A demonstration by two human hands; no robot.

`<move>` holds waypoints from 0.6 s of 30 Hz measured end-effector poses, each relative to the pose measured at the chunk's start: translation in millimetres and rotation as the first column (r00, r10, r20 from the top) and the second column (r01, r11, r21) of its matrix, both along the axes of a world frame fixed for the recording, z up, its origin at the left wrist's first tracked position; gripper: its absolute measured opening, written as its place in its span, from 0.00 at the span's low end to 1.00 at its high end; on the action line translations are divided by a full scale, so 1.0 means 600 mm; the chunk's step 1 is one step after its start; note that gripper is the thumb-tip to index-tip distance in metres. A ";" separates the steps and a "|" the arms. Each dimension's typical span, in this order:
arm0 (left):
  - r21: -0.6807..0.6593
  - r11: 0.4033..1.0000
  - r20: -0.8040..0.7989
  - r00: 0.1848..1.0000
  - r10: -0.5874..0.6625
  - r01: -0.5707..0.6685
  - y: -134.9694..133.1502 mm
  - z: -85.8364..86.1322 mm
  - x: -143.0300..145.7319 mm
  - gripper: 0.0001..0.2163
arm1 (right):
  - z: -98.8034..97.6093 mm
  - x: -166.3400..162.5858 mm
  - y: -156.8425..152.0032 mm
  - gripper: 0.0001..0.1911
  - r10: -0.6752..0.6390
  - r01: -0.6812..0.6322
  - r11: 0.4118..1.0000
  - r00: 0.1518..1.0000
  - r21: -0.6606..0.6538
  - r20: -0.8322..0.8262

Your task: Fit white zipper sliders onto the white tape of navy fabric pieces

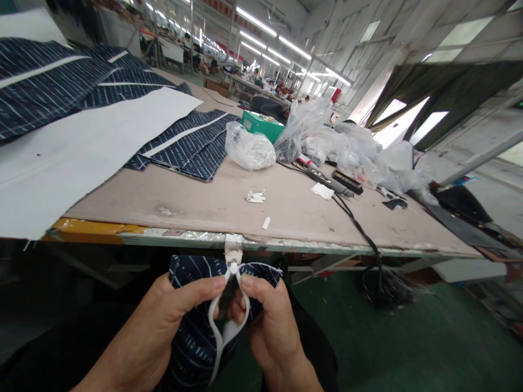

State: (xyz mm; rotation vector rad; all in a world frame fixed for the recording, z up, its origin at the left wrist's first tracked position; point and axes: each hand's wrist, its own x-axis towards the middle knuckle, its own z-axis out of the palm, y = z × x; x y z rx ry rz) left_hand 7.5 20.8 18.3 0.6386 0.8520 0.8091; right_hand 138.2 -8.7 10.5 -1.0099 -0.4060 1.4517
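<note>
The left grip (163, 307) and right grip (272, 321) each pinch 1 side of a white strip (214, 326) on dark blue cloth (192, 351), just below the counter's (196, 209) front edge. The 2 sides seem joined at a white end piece (233, 267) by a metal tab (233, 247); lower down they bow apart, not yet closed up. Pale lines and letters mark the cloth. Small white bits (255, 196) lie behind.

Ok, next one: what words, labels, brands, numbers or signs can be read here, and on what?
"TED BA": held navy fabric; the remaining letters are unclear.
Too blurred: red overhead banner.
Too small: markings on green box.
Too small: print on navy pieces lying on table.
</note>
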 end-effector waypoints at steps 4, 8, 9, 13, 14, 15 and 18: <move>0.019 0.999 -0.058 0.998 0.034 -0.033 0.000 -0.001 0.002 0.11 | -0.001 -0.001 0.001 0.17 -0.012 0.013 1.000 1.000 0.027 -0.021; 0.009 0.999 -0.076 0.996 0.037 -0.036 -0.003 -0.002 0.002 0.14 | 0.000 -0.001 0.004 0.16 -0.006 0.007 0.999 1.000 0.032 -0.025; 0.004 0.999 -0.071 0.996 0.050 -0.050 -0.004 -0.002 0.003 0.14 | 0.001 0.000 0.004 0.15 -0.001 0.002 1.000 1.000 0.030 -0.022; -0.016 0.998 -0.017 0.998 0.067 -0.068 -0.006 0.004 0.005 0.09 | 0.001 -0.001 0.005 0.16 0.018 -0.018 0.999 1.000 0.047 0.002; -0.014 0.998 -0.005 0.998 0.060 -0.060 -0.006 0.005 0.005 0.07 | 0.000 -0.001 0.004 0.16 0.021 -0.021 0.998 1.000 0.055 0.011; -0.015 0.999 0.001 0.999 0.050 -0.050 -0.006 0.006 0.005 0.06 | -0.001 -0.001 0.003 0.16 0.021 -0.022 0.998 1.000 0.059 0.019; -0.006 0.999 0.001 0.999 0.035 -0.035 -0.005 0.004 0.004 0.05 | -0.005 -0.001 0.001 0.15 0.018 -0.020 0.998 1.000 0.057 0.026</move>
